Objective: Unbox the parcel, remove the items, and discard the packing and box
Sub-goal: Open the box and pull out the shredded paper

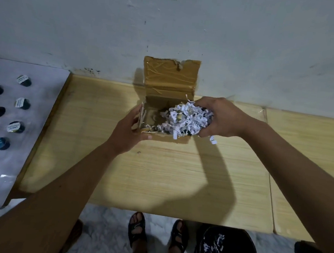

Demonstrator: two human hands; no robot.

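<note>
Standing against a scuffed pale wall (248, 43), the open box (169, 90) sits on a light wooden table (158, 175). The left hand (128, 132) clasps the box's side while the right hand (218, 118) clutches shredded paper (184, 117) over it. Below on the marble floor (104, 231) sits a black bag (226, 250).

box (170, 80): brown cardboard, matt; the inside of the raised flap carries strips of glossy, wrinkled tape
packing (184, 118): thin strips of shredded white paper with dark print, crinkled and matt
table (158, 175): pale wood-look top with fine straight grain, smooth, slight sheen
side sheet (3, 163): white covering, smooth, with a small shiny highlight near its front
capsules (16, 127): small dark pods, glossy like plastic, some with pale printed foil-like lids
wall (170, 26): pale paint, matt, scuffed and spotted
floor (104, 231): mottled grey-white stone look, smooth
bag (228, 249): black plastic, glossy and creased
sandals (137, 229): dark, matt straps
</note>
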